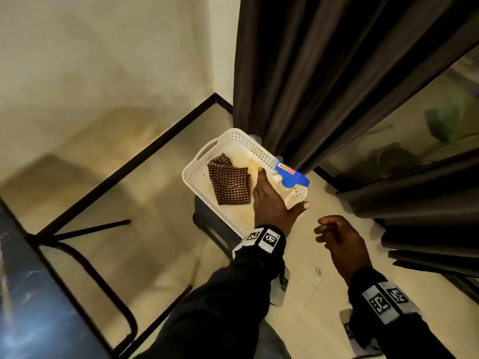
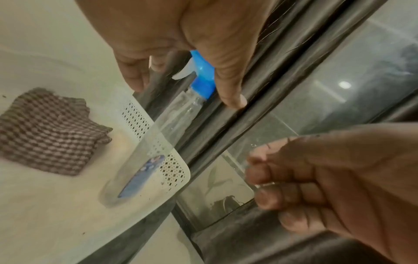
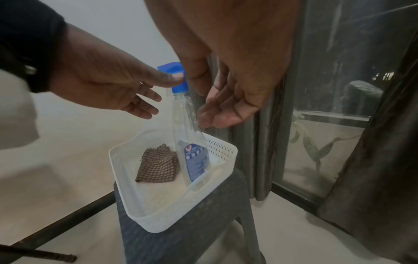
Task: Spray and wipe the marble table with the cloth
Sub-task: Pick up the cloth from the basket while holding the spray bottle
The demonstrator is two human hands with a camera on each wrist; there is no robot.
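Observation:
A clear spray bottle [image 1: 291,174] with a blue trigger head stands at the right end of a white perforated basket [image 1: 197,167]. A folded brown checked cloth [image 1: 229,181] lies in the basket to its left. My left hand [image 1: 272,200] reaches over the basket with its fingers spread. In the right wrist view its thumb touches the bottle's [image 3: 183,114] blue collar and its fingers stay straight beside the neck. My right hand [image 1: 334,234] hangs loosely curled below and right of the basket and holds nothing. A dark marble table [image 1: 31,307] edge shows at the lower left.
The basket sits on a dark grey stool [image 3: 181,232] on a pale floor. Dark curtains [image 1: 324,73] hang right behind the basket, beside a glass door [image 1: 414,125]. The table's black metal frame [image 1: 103,294] runs across the floor to the left.

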